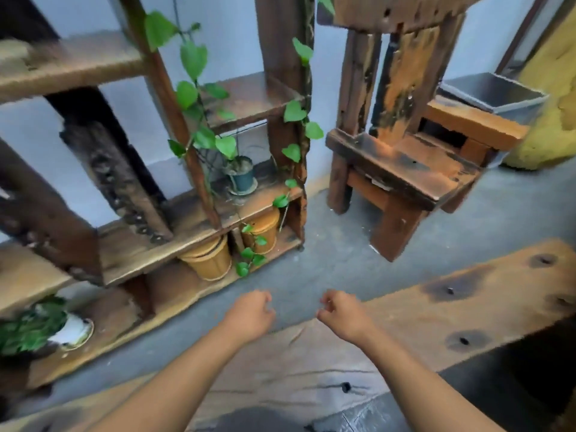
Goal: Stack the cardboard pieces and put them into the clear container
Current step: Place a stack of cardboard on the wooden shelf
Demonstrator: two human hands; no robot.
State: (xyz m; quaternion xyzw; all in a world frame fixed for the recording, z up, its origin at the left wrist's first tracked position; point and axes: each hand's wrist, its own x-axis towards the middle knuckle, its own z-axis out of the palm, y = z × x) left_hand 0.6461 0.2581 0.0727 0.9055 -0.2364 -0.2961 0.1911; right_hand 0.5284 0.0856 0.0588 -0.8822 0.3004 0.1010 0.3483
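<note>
My left hand (251, 313) and my right hand (341, 313) hover side by side over the far edge of a long wooden plank table (405, 332). Both hands are loosely curled with the fingers bent inward, and nothing shows in either. A clear, greyish bin-like container (498, 95) stands at the far right behind a wooden chair. No cardboard pieces are in view. The picture is blurred.
A dark wooden shelf unit (187, 219) with trailing green vines, a small potted plant (241, 176) and orange baskets (208, 260) fills the left. A heavy wooden chair (405, 169) stands on the grey floor (327, 260) at the right. A white pot (73, 330) lies low left.
</note>
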